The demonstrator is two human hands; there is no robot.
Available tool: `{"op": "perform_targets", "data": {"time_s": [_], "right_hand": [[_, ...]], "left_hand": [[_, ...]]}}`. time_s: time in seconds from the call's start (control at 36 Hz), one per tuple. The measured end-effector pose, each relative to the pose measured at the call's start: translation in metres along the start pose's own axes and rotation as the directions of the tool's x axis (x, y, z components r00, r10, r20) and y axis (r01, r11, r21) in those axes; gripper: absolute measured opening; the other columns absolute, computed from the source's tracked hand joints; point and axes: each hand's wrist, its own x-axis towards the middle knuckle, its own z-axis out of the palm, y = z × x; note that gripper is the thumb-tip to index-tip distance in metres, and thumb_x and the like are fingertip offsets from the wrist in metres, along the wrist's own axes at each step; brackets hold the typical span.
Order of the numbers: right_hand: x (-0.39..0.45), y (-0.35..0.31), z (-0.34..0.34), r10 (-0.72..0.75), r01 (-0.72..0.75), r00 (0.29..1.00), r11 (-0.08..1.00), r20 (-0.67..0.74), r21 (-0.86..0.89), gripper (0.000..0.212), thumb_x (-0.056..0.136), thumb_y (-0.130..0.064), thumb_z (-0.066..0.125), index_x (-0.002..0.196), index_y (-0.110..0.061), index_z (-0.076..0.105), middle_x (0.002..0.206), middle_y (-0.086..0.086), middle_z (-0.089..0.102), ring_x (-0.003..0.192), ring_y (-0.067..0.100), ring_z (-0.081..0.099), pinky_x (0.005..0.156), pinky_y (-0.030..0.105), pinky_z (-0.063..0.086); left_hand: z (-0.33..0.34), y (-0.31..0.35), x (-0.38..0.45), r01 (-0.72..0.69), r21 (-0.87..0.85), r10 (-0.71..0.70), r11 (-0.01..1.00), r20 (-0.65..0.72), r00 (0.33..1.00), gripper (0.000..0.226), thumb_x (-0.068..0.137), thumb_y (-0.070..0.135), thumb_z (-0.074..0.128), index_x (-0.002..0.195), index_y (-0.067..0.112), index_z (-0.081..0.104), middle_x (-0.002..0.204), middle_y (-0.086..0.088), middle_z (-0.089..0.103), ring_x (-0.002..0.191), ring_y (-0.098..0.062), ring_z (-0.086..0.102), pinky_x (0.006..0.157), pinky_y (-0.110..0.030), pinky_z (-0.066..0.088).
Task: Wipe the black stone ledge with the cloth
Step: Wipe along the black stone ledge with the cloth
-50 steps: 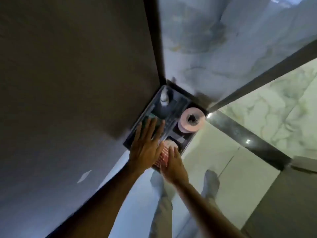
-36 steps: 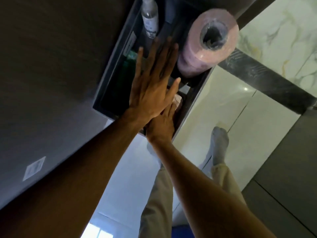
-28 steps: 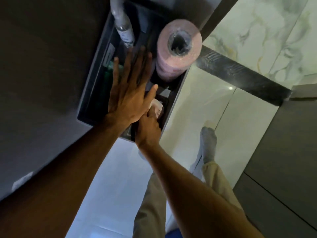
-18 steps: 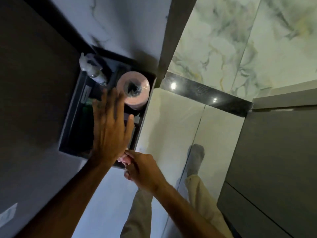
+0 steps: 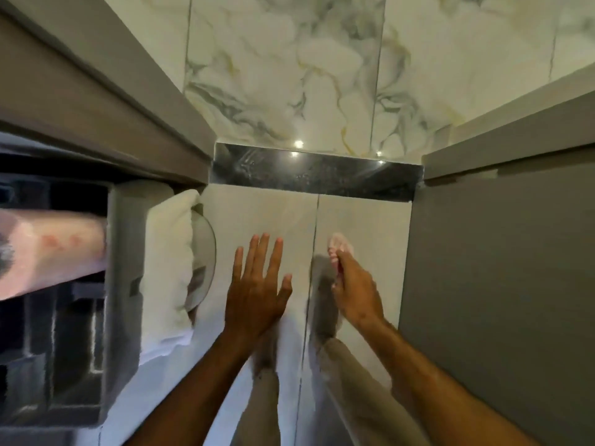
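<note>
The black stone ledge [image 5: 317, 175] runs across the middle of the view, between a grey cabinet on the left and one on the right, below the marble wall. My right hand [image 5: 352, 286] is shut on a small pink-and-white cloth [image 5: 339, 247], which sticks out above my fingers. It is held well short of the ledge, over the pale floor tiles. My left hand [image 5: 257, 289] is open with fingers spread, empty, to the left of the right hand.
A grey open bin [image 5: 124, 284] at the left holds a pink roll [image 5: 51, 252]. A white folded towel [image 5: 170, 268] and a glass disc [image 5: 204, 262] sit beside it. A grey cabinet [image 5: 499, 284] stands at the right. My legs and feet show below.
My right hand pulled the cloth out of the bin and moved right. My left hand left the bin. The view swung from the bin toward the black ledge.
</note>
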Motion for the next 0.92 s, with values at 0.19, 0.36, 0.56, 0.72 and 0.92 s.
{"op": "perform_targets", "data": {"time_s": [0.19, 0.36, 0.56, 0.72, 0.92], "right_hand": [[0.151, 0.018, 0.049, 0.000, 0.079, 0.967, 0.951, -0.255, 0.300, 0.053, 0.118, -0.051, 0.034, 0.169, -0.035, 0.036, 0.170, -0.004, 0.051, 0.154, 0.024, 0.054, 0.131, 0.052, 0.044], [0.248, 0.015, 0.147, -0.316, 0.278, 0.877, 0.948, -0.361, -0.155, 0.058, 0.118, -0.020, 0.046, 0.173, -0.012, 0.030, 0.180, 0.008, 0.033, 0.163, 0.028, 0.043, 0.129, 0.044, 0.047], [0.315, 0.039, 0.196, -0.613, 0.364, 0.648, 0.770, -0.451, -0.523, 0.054, 0.107, -0.018, 0.064, 0.160, -0.011, 0.056, 0.169, 0.020, 0.050, 0.157, 0.037, 0.051, 0.128, 0.051, 0.045], [0.393, -0.021, 0.171, -0.593, 0.380, 0.617, 0.800, -0.517, -0.464, 0.060, 0.115, -0.040, 0.039, 0.172, -0.018, 0.036, 0.183, 0.015, 0.022, 0.171, 0.032, 0.020, 0.140, 0.034, -0.004], [0.401, -0.079, 0.202, -0.762, 0.558, 0.597, 0.619, -0.251, -0.553, 0.063, 0.116, -0.028, 0.044, 0.174, -0.010, 0.025, 0.183, 0.015, 0.020, 0.172, 0.032, 0.020, 0.141, 0.044, 0.008]], "left_hand": [[0.139, -0.013, 0.100, 0.109, -0.028, -0.104, 0.994, 0.152, 0.983, 0.074, 0.111, 0.055, 0.012, 0.174, 0.018, 0.006, 0.183, -0.012, 0.001, 0.171, -0.031, -0.002, 0.139, -0.056, 0.003], [0.247, -0.081, 0.138, 0.201, 0.042, -0.204, 0.979, 0.095, 0.974, 0.073, 0.114, 0.054, 0.030, 0.173, 0.016, 0.012, 0.182, -0.015, 0.004, 0.170, -0.037, 0.004, 0.138, -0.061, 0.010], [0.320, -0.138, 0.141, 0.101, 0.115, -0.094, 0.988, -0.067, 0.993, 0.073, 0.112, 0.059, 0.024, 0.172, 0.018, 0.021, 0.181, -0.015, 0.015, 0.169, -0.036, 0.013, 0.136, -0.062, 0.015], [0.339, -0.153, 0.148, 0.073, 0.042, -0.062, 0.996, -0.224, 0.973, 0.070, 0.111, 0.051, 0.033, 0.172, 0.020, 0.022, 0.182, -0.008, 0.016, 0.170, -0.029, 0.014, 0.139, -0.057, 0.009], [0.341, -0.158, 0.157, 0.268, 0.036, -0.249, 0.963, -0.271, 0.930, 0.068, 0.113, 0.045, 0.026, 0.173, 0.015, 0.016, 0.183, -0.011, 0.010, 0.170, -0.028, 0.011, 0.140, -0.053, 0.008]]}}
